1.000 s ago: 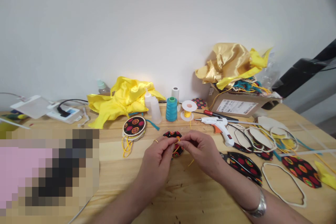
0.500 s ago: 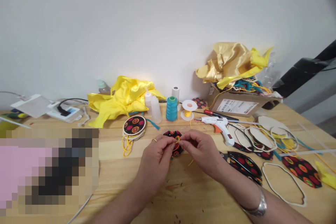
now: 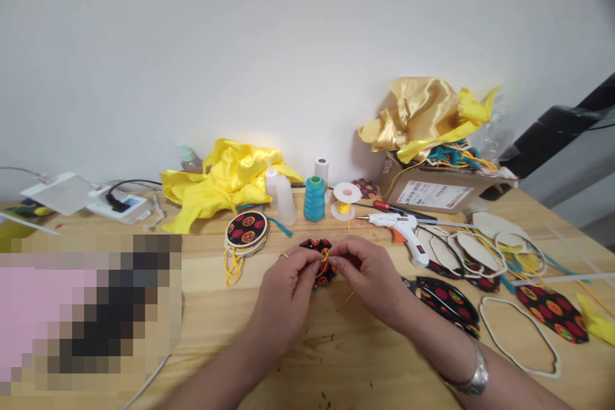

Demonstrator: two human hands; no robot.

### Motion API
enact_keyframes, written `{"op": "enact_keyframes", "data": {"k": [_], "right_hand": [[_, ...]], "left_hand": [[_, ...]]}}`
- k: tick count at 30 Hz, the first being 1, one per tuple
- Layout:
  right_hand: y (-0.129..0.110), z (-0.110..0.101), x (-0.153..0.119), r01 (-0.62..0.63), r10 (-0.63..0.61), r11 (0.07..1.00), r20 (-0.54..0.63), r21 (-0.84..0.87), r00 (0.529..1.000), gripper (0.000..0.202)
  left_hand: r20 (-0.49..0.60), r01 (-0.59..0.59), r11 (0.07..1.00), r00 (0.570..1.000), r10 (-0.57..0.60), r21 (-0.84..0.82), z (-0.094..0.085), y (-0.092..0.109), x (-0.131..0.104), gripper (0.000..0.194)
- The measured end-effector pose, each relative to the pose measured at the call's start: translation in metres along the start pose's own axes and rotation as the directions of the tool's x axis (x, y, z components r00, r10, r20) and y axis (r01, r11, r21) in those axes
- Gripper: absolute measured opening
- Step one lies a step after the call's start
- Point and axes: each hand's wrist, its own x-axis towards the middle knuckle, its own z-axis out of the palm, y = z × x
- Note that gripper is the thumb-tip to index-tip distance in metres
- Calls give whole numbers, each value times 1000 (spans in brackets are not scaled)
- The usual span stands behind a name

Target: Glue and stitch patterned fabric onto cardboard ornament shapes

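My left hand [image 3: 291,282] and my right hand [image 3: 368,275] meet at the middle of the wooden table, thumbs and forefingers pinched. Between their fingertips is a yellow cord [image 3: 325,257], bent into a small loop. Just behind and below the cord lies a dark patterned fabric piece [image 3: 317,245], partly covered by my fingers. A loose yellow end shows under my right hand. Beyond my hands stand a teal thread cone [image 3: 314,198] and a white spool of yellow cord [image 3: 344,207]. Left of them lies a round fabric-covered piece [image 3: 246,229] with yellow cord.
A white glue gun [image 3: 406,230] lies right of my hands, with scissors [image 3: 442,301] and pale frames [image 3: 519,375] nearby. A cardboard box [image 3: 425,195] heaped with fabric stands at the back right. Yellow satin cloth [image 3: 216,186] and squeeze bottles [image 3: 285,202] sit at the back.
The yellow cord between my fingertips now shows as a clearer small loop. Both hands stay in nearly the same place.
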Motion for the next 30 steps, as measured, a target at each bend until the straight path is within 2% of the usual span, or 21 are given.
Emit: {"op": "enact_keyframes", "data": {"k": [10, 21, 30], "right_hand": [[-2, 1, -1, 64, -63, 997, 17, -42, 998, 11], [-2, -1, -2, 117, -117, 993, 48, -7, 992, 17], [-2, -1, -2, 104, -103, 994, 49, -19, 994, 17]], "left_hand": [[11, 132, 991, 991, -132, -32, 1, 3, 3, 17], [18, 249, 955, 968, -250, -159, -1, 9, 5, 18], [27, 316, 922, 947, -319, -222, -3, 9, 8, 19]]}}
